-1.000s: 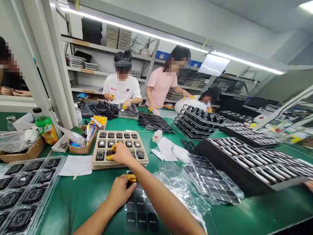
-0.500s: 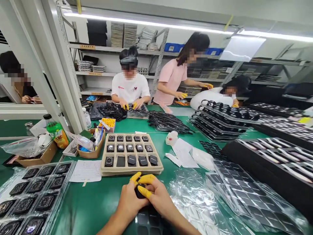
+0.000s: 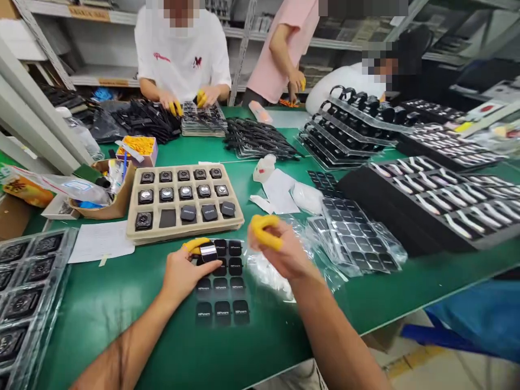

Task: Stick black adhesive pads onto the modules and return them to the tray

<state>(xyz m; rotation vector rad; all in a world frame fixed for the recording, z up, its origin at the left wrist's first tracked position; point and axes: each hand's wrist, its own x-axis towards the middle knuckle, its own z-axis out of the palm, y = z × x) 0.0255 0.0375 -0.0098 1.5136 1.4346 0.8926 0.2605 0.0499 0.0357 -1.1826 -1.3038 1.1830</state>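
Note:
My left hand (image 3: 184, 271), with yellow finger cots, grips a black square smartwatch body (image 3: 208, 251) by its edges, its shiny face catching the light. It is held over a clear sheet of black square stickers (image 3: 220, 286) with pale lettering, lying on the green table. My right hand (image 3: 280, 244), also in yellow finger cots, is raised to the right of the sheet, apart from the watch. Its thumb and forefinger are bent together in a pinch; whatever lies between them is blurred. Beyond the hands stands a beige tray (image 3: 184, 234) of watch bodies, several with black squares on top.
A clear tray of watches (image 3: 24, 303) lies at the left, beside a paper sheet (image 3: 101, 241). Crumpled film (image 3: 270, 271) and more sticker sheets (image 3: 357, 233) are on the right. Stacked strap trays (image 3: 345, 130) stand behind. A co-worker in a white shirt (image 3: 182, 54) works across the table.
My hands were together around the watch; now my right hand has moved away to the right and my left keeps the watch over the sticker sheet. The view has tilted down.

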